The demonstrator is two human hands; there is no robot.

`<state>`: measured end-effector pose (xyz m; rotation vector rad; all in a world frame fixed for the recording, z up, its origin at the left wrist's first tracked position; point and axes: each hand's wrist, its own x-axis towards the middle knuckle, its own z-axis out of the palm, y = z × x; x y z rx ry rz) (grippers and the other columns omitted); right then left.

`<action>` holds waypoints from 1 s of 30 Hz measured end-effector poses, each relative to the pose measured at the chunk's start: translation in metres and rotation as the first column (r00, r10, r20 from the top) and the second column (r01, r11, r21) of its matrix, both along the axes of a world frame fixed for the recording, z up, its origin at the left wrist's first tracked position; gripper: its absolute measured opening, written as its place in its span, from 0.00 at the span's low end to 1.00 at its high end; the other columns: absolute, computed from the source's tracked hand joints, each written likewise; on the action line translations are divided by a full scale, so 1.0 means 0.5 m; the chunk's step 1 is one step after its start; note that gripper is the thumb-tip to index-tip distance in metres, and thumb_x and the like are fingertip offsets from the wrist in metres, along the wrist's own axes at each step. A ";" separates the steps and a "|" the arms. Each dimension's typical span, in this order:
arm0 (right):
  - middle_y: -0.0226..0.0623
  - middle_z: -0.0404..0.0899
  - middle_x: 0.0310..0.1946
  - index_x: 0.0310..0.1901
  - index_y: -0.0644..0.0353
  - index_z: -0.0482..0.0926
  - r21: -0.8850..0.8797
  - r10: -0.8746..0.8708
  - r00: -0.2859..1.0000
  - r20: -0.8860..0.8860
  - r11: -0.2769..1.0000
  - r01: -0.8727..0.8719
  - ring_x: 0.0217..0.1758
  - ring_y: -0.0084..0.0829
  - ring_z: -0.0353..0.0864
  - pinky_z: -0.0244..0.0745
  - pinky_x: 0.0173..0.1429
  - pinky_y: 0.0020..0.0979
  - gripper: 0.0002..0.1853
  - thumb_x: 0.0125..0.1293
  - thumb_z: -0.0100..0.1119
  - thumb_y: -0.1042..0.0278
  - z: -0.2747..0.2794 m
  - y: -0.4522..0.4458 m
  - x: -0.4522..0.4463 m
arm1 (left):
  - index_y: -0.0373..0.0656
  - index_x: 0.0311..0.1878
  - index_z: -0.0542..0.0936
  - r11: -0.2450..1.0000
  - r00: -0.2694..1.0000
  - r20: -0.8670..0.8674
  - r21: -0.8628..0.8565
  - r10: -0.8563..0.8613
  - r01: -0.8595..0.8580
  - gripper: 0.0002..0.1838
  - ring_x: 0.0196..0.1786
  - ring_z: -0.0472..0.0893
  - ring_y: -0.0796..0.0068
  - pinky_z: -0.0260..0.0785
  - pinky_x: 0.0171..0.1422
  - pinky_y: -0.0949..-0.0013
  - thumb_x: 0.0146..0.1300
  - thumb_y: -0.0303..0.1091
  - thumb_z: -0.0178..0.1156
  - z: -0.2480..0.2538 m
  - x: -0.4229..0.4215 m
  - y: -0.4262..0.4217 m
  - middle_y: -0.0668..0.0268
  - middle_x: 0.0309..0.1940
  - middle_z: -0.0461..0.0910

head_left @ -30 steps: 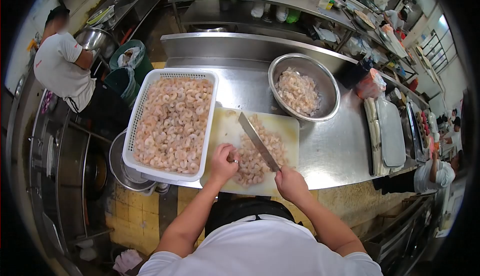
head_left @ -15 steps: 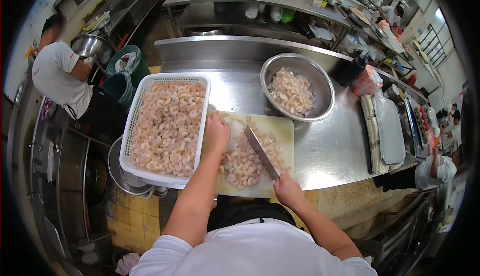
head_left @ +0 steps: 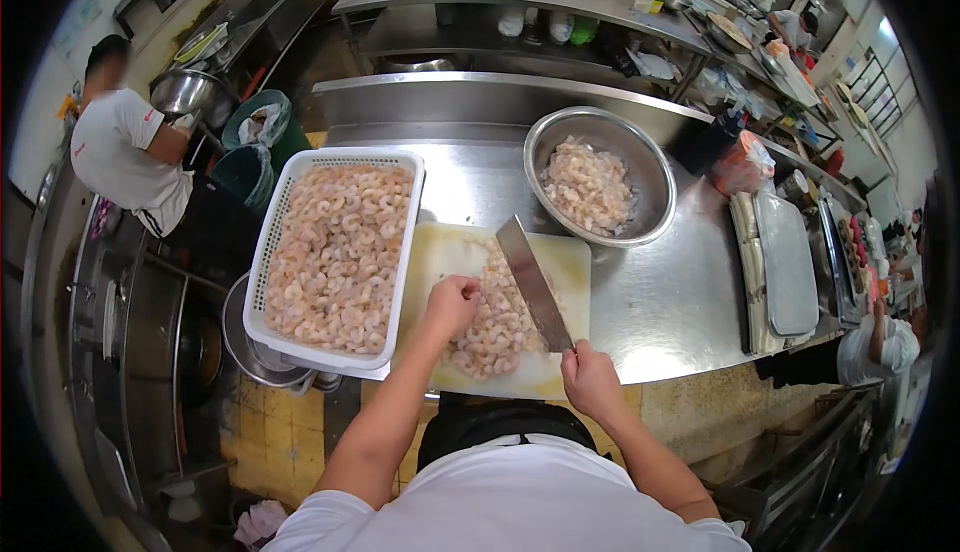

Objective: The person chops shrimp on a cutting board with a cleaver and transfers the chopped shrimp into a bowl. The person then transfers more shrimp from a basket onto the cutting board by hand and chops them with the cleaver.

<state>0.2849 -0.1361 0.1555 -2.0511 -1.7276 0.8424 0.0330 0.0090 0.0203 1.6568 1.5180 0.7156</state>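
Observation:
My right hand [head_left: 592,384] grips the handle of a cleaver [head_left: 535,287], its broad blade slanting up and away over the right part of the cutting board [head_left: 560,367]. Beneath and left of the blade lies a heap of peeled shrimp [head_left: 492,337], partly cut into pieces. My left hand [head_left: 452,304] is at the heap's left edge with its fingers curled in; what they hold, if anything, is hidden. Left of the board, a white perforated basket [head_left: 407,242] is full of whole peeled shrimp [head_left: 335,252]. A steel bowl [head_left: 657,187] behind the board contains shrimp pieces [head_left: 588,184].
The steel table [head_left: 660,322] has a raised back edge. At its right stand a lidded tray [head_left: 785,262] and a plastic bag [head_left: 740,162]. A person [head_left: 130,147] stands at the left near green bins [head_left: 285,132]; another person [head_left: 880,347] is at the far right.
My left hand has moved right and toward me, from the basket's side to the shrimp heap, and its fingers have curled. The cleaver has shifted slightly right, its blade face showing more.

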 end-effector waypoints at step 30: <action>0.61 0.87 0.34 0.44 0.62 0.79 -0.149 0.228 0.959 0.169 0.968 -0.203 0.38 0.67 0.87 0.83 0.47 0.63 0.15 0.78 0.53 0.57 -0.079 0.001 -0.016 | 0.35 0.64 0.78 0.710 0.736 0.578 0.347 0.353 -0.613 0.14 0.48 0.81 0.70 0.77 0.56 0.64 0.79 0.25 0.59 0.098 -0.002 0.068 0.61 0.50 0.83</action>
